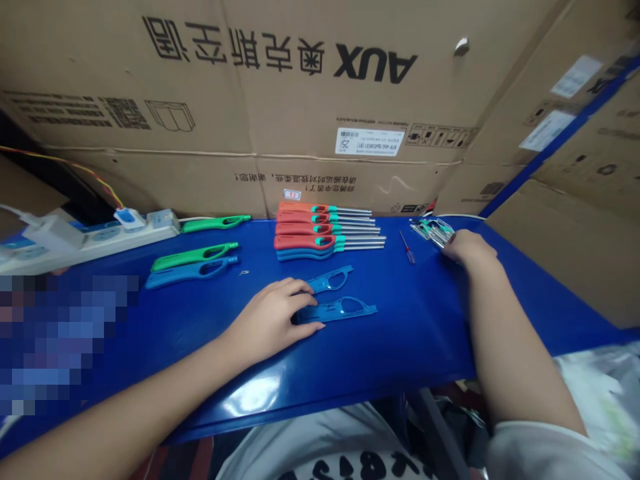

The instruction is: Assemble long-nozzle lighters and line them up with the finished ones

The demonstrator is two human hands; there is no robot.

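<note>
Two blue lighter casing halves, an upper one (pixel 330 280) and a lower one (pixel 345 309), lie open side up in the middle of the blue table. My left hand (pixel 277 313) is closed over the handle end of the lower half, thumb along its near side, and its fingers also reach the upper half. At the back right, my right hand (pixel 473 252) is at a pile of metal lighter tubes (pixel 434 231) with teal parts. Its fingers close at the tube ends, though the fingertips are partly hidden. A small screwdriver (pixel 408 249) lies left of that pile.
Finished-looking red and blue gas lighters (pixel 305 241) are stacked at the back. Green casings (pixel 197 255) and a blue casing (pixel 193 272) lie left, beside a tiny metal piece (pixel 244 272). A power strip (pixel 110 237) with plugs borders the left; cardboard walls (pixel 280 133) rise behind.
</note>
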